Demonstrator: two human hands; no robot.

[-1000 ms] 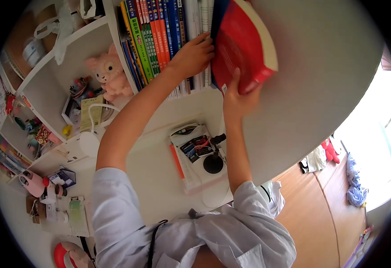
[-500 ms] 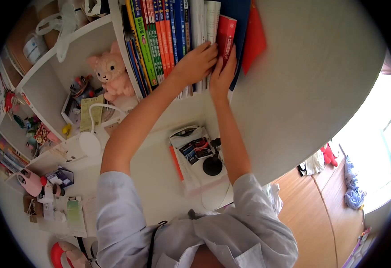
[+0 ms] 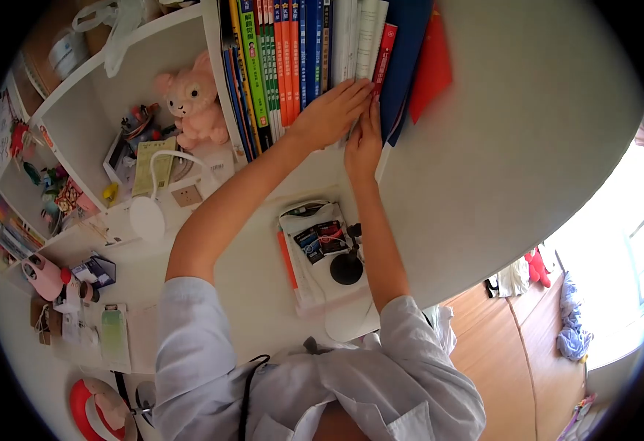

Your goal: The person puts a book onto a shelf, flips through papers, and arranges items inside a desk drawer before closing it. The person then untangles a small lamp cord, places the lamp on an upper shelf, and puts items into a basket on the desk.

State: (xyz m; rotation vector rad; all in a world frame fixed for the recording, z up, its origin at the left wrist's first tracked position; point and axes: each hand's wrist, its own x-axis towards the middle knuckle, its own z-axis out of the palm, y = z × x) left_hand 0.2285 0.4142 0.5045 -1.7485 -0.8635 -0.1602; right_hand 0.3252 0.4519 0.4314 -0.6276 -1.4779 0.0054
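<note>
My left hand (image 3: 333, 114) lies across the lower spines of the white books (image 3: 366, 44), fingers stretched out and their tips reaching the red book (image 3: 385, 59). The fingers of my right hand (image 3: 365, 147) point upward, straight, against the lower end of the red book, beside my left fingertips. That thin red book stands in the shelf row between the white books and a dark blue folder (image 3: 404, 70). Neither hand is wrapped round anything that I can see. Left of the white books stand several blue, orange and green books (image 3: 285, 66).
A red flag-like cloth (image 3: 432, 70) hangs right of the folder. Below on the desk are a white pouch (image 3: 311, 283) and a black round base (image 3: 346, 269). On the left are a pink plush toy (image 3: 195, 103) in a cubby and a white lamp (image 3: 147, 219).
The red book has gone deeper into the row, its spine now narrower in view. My right hand has let go its grip round the book and straightened its fingers. The view has shifted slightly.
</note>
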